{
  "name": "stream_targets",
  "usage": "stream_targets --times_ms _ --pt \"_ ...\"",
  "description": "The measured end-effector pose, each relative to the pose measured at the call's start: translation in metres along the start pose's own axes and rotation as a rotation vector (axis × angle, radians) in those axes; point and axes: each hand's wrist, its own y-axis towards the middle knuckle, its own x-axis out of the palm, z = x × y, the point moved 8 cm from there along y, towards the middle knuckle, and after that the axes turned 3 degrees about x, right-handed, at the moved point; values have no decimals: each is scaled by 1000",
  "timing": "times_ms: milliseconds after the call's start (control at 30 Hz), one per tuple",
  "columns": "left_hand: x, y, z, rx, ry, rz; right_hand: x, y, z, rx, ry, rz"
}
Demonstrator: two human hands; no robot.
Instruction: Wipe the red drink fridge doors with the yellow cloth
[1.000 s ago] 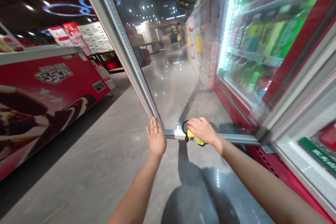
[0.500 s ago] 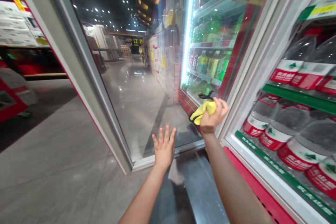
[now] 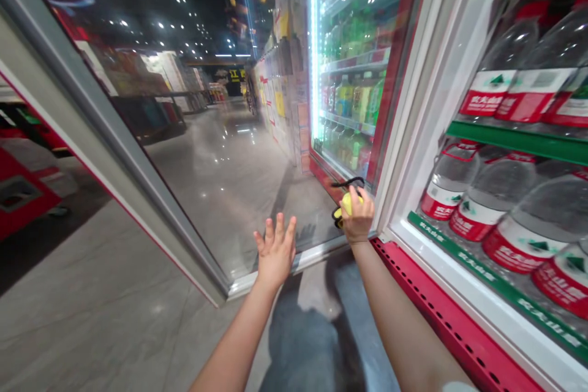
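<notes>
My right hand (image 3: 359, 215) is closed on a yellow cloth (image 3: 348, 203) with dark edging, low on the right part of the glass door (image 3: 215, 184), near its frame. Part of the cloth is hidden behind my fingers. Left of it, my left hand (image 3: 277, 251) has its fingers spread, at the lower part of the pane just above the bottom frame rail. Nothing is in that hand. Whether its palm presses on the glass, I cannot tell.
To the right, the cooler's shelves hold several large water bottles (image 3: 514, 214) behind green shelf strips (image 3: 519, 142). A red perforated base panel (image 3: 427, 294) runs below. The door's metal frame (image 3: 114, 135) slants along the left. A red wheeled object (image 3: 27, 196) stands on the floor beyond.
The right hand with the cloth has moved down and slightly left over the glass. My left hand has shifted a little left, still spread. The camera view has tilted.
</notes>
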Motion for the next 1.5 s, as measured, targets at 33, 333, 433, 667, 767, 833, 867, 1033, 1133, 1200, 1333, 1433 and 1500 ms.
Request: stream_targets --times_ms 33,333,433,667,767,833,867,1033,1133,1200,1333,1433,1500 --pt "-1 2 -2 -4 3 -1 2 -7 14 148 51 57" --pt "-17 25 -4 24 46 105 56 -91 -42 200 342 68" --pt "-8 29 18 84 14 40 54 -77 -18 199 329 63" --pt "32 21 59 216 8 -219 56 -56 59 432 369 312" --pt "43 17 56 187 18 -195 63 -52 64 444 346 303" --pt "47 13 54 184 -7 -139 64 -58 67 456 243 268" --pt "48 12 53 185 -25 -105 64 -62 68 466 174 245" --pt "53 5 50 147 -87 -48 53 -58 58 521 29 212" --pt "58 5 47 89 -88 -131 37 -39 41 538 174 259" --pt "59 6 45 56 -83 -175 29 -34 36 545 332 260" --pt "57 9 45 63 -86 -188 33 -57 59 806 450 218" --pt "56 9 46 81 -85 -168 38 -65 69 930 445 231" --pt "56 9 47 90 -82 -161 35 -56 59 858 441 234"
